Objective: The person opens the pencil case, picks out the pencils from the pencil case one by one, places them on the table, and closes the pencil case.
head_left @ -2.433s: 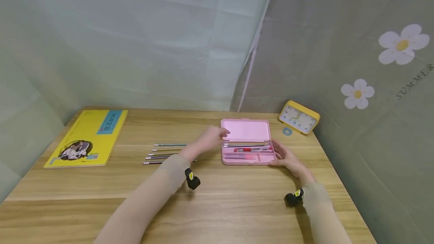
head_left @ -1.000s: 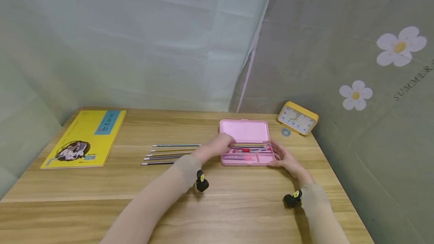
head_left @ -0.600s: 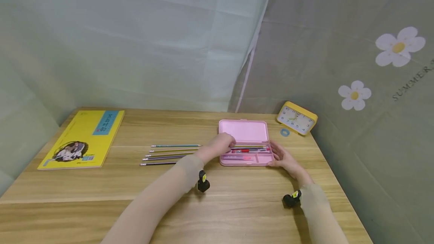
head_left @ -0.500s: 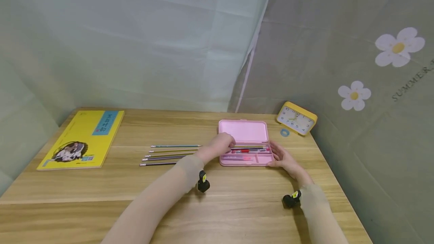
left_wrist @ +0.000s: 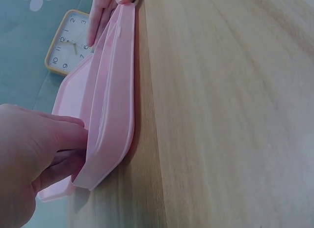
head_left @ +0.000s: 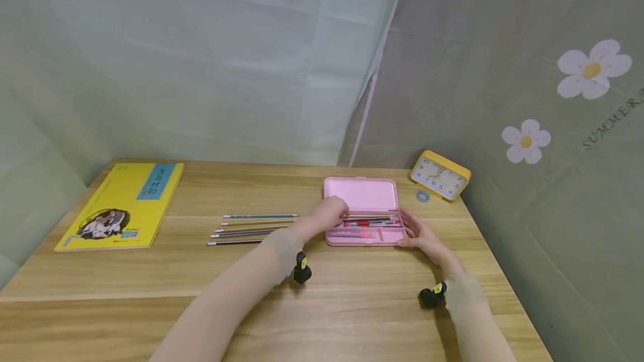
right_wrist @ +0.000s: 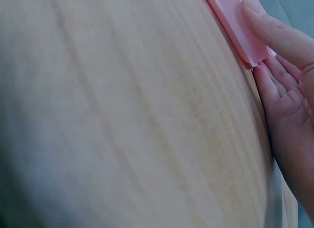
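Note:
A pink pencil case (head_left: 360, 193) lies with its lid folded back on the table. My left hand (head_left: 327, 214) reaches into the left end of its rear compartment. In the left wrist view, that hand's (left_wrist: 37, 152) thumb and fingers dip behind the case wall, which hides their tips. They seem to pinch a dark pencil (head_left: 373, 219) by its left end. Beside it lie a yellow pencil and a red pen (head_left: 360, 223); a pink translucent stick (head_left: 351, 234) is in the front compartment. My right hand (head_left: 425, 238) holds the case's right end, thumb at the front corner.
Several pencils (head_left: 259, 216) lie side by side left of the case, partly under my left forearm. A yellow book (head_left: 121, 200) is at the far left. At the back right stand a yellow clock (head_left: 440, 175) and a small blue ring (head_left: 422, 196).
My left hand has come down from beside the lid into the rear compartment, over the pencils' left ends. The dark pencil has shifted slightly towards the red pen. My right hand stays on the case.

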Demonstrator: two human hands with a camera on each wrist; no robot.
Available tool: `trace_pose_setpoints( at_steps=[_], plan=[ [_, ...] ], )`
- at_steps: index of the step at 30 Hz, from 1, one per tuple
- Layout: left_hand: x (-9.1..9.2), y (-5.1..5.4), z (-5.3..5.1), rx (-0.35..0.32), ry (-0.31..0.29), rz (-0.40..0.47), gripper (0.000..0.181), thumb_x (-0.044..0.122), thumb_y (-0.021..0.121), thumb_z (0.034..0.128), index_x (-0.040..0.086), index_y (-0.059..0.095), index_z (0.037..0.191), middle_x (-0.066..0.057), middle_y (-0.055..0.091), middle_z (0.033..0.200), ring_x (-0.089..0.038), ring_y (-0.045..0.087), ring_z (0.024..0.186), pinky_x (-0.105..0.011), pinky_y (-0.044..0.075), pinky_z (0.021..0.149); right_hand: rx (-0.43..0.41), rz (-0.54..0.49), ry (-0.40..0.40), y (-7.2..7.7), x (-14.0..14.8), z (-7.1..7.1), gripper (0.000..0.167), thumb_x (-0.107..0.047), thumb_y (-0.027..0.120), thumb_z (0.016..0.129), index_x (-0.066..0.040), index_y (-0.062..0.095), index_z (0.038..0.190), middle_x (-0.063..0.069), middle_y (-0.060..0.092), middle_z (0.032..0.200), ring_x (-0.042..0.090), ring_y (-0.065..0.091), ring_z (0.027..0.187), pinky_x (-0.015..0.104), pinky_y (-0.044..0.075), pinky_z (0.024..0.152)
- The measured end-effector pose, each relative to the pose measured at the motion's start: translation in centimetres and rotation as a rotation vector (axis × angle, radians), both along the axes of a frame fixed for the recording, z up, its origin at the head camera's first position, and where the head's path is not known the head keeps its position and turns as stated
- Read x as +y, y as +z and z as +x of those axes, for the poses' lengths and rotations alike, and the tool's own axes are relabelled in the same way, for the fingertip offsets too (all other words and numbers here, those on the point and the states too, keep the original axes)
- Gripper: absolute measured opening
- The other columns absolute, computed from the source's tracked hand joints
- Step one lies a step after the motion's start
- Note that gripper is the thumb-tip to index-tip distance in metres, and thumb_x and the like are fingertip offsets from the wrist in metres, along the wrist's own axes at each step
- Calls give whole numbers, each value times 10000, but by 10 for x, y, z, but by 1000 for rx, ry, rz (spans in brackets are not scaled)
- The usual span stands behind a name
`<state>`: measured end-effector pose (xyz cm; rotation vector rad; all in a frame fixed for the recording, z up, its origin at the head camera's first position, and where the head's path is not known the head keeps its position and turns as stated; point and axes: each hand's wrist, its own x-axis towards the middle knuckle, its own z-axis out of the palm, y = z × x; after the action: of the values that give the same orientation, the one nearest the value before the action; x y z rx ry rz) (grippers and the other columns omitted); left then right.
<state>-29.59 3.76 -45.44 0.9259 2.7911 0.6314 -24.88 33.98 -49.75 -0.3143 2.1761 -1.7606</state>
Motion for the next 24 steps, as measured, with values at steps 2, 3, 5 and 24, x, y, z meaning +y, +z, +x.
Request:
trace_pose_setpoints(
  at_steps=[2, 3, 5, 24],
  plan=[
    [0, 0, 0, 10, -5, -2, 169, 22, 679, 885, 13, 740, 1042, -102, 733, 1042, -231, 665, 1009, -356, 538, 944, 2, -4, 4, 0, 0, 0, 1000, -9, 740, 814, 16, 64, 1551, 248, 84, 1617, 391, 83, 1497, 35, 319, 1020],
    [0, -1, 0, 20, -8, -2, 164, 15, 680, 879, 10, 741, 1031, -101, 734, 1026, -230, 667, 993, -357, 541, 935, 2, -6, 6, -1, 0, -1, 1004, -8, 741, 812, 17, 62, 1551, 249, 82, 1617, 395, 80, 1496, 38, 319, 1023],
    [0, -1, -1, 33, -17, -1, 163, 4, 680, 871, 5, 740, 1022, -102, 735, 1008, -231, 668, 972, -357, 544, 922, 0, -9, 6, -2, 1, -1, 1011, -1, 743, 806, 15, 60, 1551, 250, 77, 1617, 398, 79, 1495, 42, 320, 1026],
    [-2, 16, 3, 24, 0, 48, 272, -6, 710, 826, -26, 709, 1098, -120, 736, 1006, -230, 681, 963, -318, 560, 888, 19, -37, 21, -4, 2, -2, 978, 85, 698, 805, 55, 51, 1538, 288, 68, 1603, 438, 67, 1478, 43, 335, 1017]
  ],
)
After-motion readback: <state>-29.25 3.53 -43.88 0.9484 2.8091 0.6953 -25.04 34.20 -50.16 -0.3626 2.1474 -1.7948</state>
